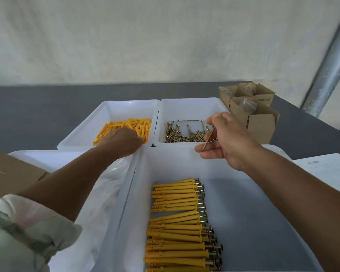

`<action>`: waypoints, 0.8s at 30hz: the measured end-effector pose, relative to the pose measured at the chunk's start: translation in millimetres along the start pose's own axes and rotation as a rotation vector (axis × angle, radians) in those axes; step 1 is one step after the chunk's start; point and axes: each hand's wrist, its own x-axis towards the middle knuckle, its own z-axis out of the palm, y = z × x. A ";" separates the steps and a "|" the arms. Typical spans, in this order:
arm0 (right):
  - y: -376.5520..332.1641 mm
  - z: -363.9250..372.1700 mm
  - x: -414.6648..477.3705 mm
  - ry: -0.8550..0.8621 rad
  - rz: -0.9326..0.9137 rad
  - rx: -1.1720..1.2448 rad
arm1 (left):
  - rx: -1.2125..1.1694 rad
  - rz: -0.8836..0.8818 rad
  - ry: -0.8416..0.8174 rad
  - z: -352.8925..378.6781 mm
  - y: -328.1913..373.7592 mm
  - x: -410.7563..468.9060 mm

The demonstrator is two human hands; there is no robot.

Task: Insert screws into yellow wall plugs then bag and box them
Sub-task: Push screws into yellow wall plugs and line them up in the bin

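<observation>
My left hand point(122, 141) reaches into the far-left white tray point(82, 132) and rests on the pile of loose yellow wall plugs point(130, 124); its fingers are hidden, so I cannot see whether it holds one. My right hand point(226, 140) hovers at the front edge of the far-right white tray point(188, 105), pinching a brass screw point(208, 139) between thumb and fingers. Loose screws point(185, 134) lie in that tray. In the near white bin point(253, 213), several yellow plugs with screws inserted point(177, 222) lie side by side in a row.
Open cardboard boxes point(251, 107) with plastic bags inside stand at the back right. A brown carton flap point(10, 169) and clear plastic bags point(106, 183) lie in the tray at left. A white sheet of paper point(326, 169) lies at the right. A metal pole point(330, 65) rises behind.
</observation>
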 end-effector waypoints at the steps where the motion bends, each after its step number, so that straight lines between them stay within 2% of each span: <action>1: 0.3 -0.2 -0.8 -0.019 0.005 -0.007 | -0.051 -0.032 0.003 -3.3 1.6 1.9; 3: -0.7 -0.9 -1.9 -0.063 0.015 -0.033 | -0.158 -0.100 0.053 -6.5 1.8 8.2; 6: -0.5 -0.7 -4.0 -0.137 0.015 -0.134 | -0.183 -0.183 0.130 -4.3 -2.0 22.1; 11: -1.5 -0.5 -7.0 -0.244 -0.028 -0.241 | 0.015 -0.173 0.050 2.1 0.1 51.5; 18: 0.5 -1.6 -4.0 -0.262 -0.052 -0.399 | 0.162 -0.099 -0.084 12.4 9.8 59.2; 24: 0.7 -1.5 -4.8 -0.311 -0.095 -0.481 | 0.070 -0.110 -0.058 5.1 9.6 49.6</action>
